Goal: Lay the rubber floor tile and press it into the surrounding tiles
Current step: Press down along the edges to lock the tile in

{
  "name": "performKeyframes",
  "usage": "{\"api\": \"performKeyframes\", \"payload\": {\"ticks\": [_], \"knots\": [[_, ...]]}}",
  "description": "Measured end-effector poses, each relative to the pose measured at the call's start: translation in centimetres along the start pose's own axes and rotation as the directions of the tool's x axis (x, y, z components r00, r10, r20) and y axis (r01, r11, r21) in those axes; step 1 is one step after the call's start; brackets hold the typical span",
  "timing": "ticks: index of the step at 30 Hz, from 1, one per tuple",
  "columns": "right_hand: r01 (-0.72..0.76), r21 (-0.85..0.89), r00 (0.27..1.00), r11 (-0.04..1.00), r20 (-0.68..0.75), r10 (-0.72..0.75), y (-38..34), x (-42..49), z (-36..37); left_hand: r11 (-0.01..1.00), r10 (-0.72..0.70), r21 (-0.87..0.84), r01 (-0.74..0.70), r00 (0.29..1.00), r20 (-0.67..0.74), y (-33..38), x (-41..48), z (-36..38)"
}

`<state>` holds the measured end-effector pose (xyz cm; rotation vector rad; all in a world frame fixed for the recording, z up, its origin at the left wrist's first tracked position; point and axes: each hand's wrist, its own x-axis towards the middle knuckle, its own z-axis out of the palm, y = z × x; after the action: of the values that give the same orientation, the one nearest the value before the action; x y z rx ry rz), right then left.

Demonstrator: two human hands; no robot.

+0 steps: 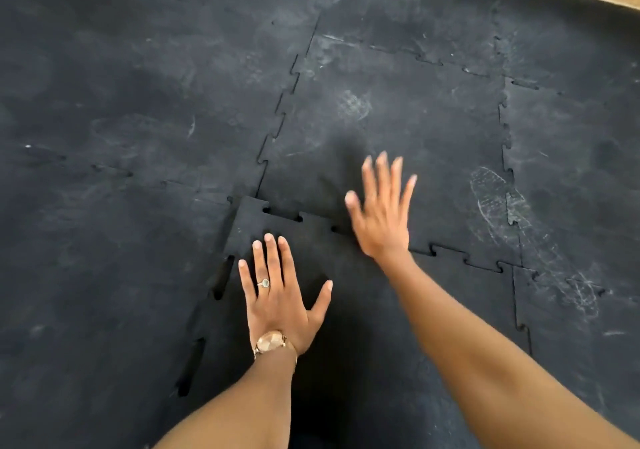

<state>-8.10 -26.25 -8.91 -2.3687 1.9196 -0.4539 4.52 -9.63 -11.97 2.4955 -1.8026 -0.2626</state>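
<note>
Left of the left hand [280, 304], gaps are seen where the tile [346, 310] sits proud. That hand is spread flat on it; the right hand [381, 216], spread and blurred, is raised over the far seam. Dense, slightly flexible rubber is judged; pressing belongs along the unseated edges.

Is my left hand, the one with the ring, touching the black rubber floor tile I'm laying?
Touching. The head view shows the left hand lying flat, fingers spread, on the black rubber floor tile.

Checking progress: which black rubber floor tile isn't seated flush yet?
The black rubber floor tile under the left hand; its far-left corner rides up, with open gaps along its left edge.
</note>
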Motion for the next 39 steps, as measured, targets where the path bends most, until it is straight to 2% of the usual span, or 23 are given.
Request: {"api": "performKeyframes", "payload": {"ticks": [2, 3, 10, 14, 16, 18, 19, 21, 22, 24, 26, 27, 31, 34, 35, 37, 39], "knots": [[-0.040, -0.112, 0.969, 0.993, 0.236, 0.066, 1.5, -0.4, 3.5, 1.000, 0.010, -0.012, -0.010, 1.000, -0.009, 0.1, 0.1, 0.1], [-0.055, -0.115, 0.957, 0.992, 0.277, 0.085, 1.7, -0.3, 4.3, 1.000, 0.005, -0.012, -0.005, 1.000, 0.011, 0.0, 0.3, 0.1], [-0.072, -0.130, 0.956, 0.989, 0.275, 0.105, 1.5, -0.2, 3.7, 1.000, 0.012, -0.013, -0.011, 1.000, 0.023, -0.1, 0.2, 0.1], [-0.107, -0.103, 0.961, 0.989, 0.246, 0.130, 1.4, -0.2, 3.6, 0.999, 0.009, -0.032, -0.007, 0.998, 0.055, -0.2, 0.2, -0.1], [-0.133, -0.002, 0.970, 0.991, 0.203, 0.131, 0.0, 0.1, 2.7, 0.999, 0.009, -0.039, -0.007, 0.999, 0.049, -0.1, 0.3, -0.2], [-0.135, 0.206, 0.988, 0.969, 0.097, 0.117, -2.8, 1.9, 0.5, 0.999, 0.007, -0.038, -0.004, 0.998, 0.057, -0.1, 0.3, -0.2], [-0.096, 0.275, 0.995, 0.957, 0.000, 0.100, -4.3, 2.9, -0.7, 0.999, 0.006, -0.045, -0.004, 0.998, 0.057, -0.1, 0.3, -0.2], [-0.017, 0.306, 0.986, 0.952, -0.153, 0.067, -6.7, 4.0, -1.4, 0.998, 0.010, -0.058, -0.006, 0.998, 0.058, -0.1, 0.2, -0.2], [-0.020, 0.295, 0.986, 0.955, -0.149, 0.067, -7.4, 4.1, -0.6, 0.998, 0.012, -0.056, -0.008, 0.998, 0.059, -0.1, 0.1, -0.2], [-0.062, 0.162, 0.998, 0.985, 0.036, 0.057, -8.0, 2.5, 2.6, 0.999, 0.011, -0.049, -0.008, 0.998, 0.062, -0.2, 0.1, -0.2], [-0.039, -0.035, 0.971, 0.999, 0.237, 0.046, -7.6, 1.3, 5.7, 0.999, 0.017, -0.041, -0.014, 0.998, 0.054, -0.3, 0.3, -0.1], [-0.034, -0.075, 0.956, 0.997, 0.289, 0.055, -7.3, 1.3, 6.5, 0.999, 0.019, -0.033, -0.017, 0.998, 0.064, -0.3, 0.4, -0.1], [-0.026, -0.123, 0.950, 0.992, 0.305, 0.062, -7.4, 2.0, 6.1, 0.999, 0.020, -0.031, -0.018, 0.997, 0.068, -0.3, 0.2, -0.5], [0.013, -0.069, 0.942, 0.997, 0.336, 0.011, -6.7, 1.5, 5.4, 1.000, 0.017, -0.027, -0.015, 0.997, 0.080, -0.2, 0.2, -0.3], [-0.013, -0.037, 0.952, 0.999, 0.305, 0.023, -5.7, 0.7, 5.0, 1.000, 0.013, -0.027, -0.011, 0.997, 0.072, -0.3, 0.2, -0.2], [-0.211, -0.009, 0.956, 0.978, 0.207, 0.208, -2.9, -2.5, 3.5, 0.999, 0.011, -0.031, -0.008, 0.996, 0.093, -0.2, 0.3, -0.2], [-0.456, -0.068, 0.872, 0.887, 0.165, 0.461, 0.0, -7.5, 1.7, 1.000, 0.006, -0.015, -0.005, 0.998, 0.066, -0.1, 0.3, -0.1]]}}
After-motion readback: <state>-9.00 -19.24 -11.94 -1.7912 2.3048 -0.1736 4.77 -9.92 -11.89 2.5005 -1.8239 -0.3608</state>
